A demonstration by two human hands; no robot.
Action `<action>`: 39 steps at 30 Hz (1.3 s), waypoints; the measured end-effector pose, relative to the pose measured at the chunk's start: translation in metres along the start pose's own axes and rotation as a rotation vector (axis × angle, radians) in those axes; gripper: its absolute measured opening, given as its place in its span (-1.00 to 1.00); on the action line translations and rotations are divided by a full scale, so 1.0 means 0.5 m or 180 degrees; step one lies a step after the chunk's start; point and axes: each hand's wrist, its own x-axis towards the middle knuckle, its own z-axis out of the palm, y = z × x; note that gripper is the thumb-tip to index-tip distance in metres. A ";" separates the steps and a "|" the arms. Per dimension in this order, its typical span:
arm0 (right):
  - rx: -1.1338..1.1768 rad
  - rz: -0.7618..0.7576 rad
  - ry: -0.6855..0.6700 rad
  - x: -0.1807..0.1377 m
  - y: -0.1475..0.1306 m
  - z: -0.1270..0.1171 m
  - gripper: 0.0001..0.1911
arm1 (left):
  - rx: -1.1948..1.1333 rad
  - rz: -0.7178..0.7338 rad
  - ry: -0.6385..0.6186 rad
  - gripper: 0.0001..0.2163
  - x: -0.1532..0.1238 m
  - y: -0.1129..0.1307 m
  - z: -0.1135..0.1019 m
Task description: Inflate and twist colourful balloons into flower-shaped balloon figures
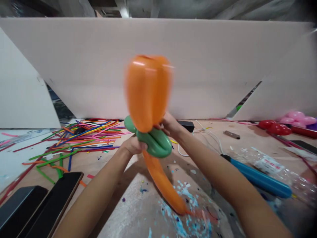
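Head view | left hand (135, 144) clasps green looped latex balloon (159, 145) | right hand (169, 124) holds it too, fingers partly hidden | motion-blurred orange lobed latex balloon (148, 92) above both hands

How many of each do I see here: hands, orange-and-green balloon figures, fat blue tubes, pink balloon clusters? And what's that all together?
Hands: 2 (left hand, right hand)
Orange-and-green balloon figure: 1
Fat blue tube: 1
Pink balloon cluster: 1
Total: 5
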 end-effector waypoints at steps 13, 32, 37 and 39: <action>-0.0145 -0.0825 0.1082 -0.010 0.086 -0.060 -0.88 | -0.0315 -0.0230 0.1102 -0.61 0.027 -0.014 -0.006; -0.3095 -0.1800 0.0640 -0.054 0.044 -0.041 -0.86 | 0.0891 -0.0278 0.1759 -0.66 0.022 0.006 0.003; -0.3334 -0.1643 0.0785 -0.073 0.018 -0.032 -0.85 | 0.0803 -0.0193 0.1498 -0.67 0.015 0.020 0.005; -0.3340 -0.1515 0.0874 -0.081 0.009 -0.028 -0.85 | 0.0787 -0.0197 0.1457 -0.65 0.012 0.027 0.010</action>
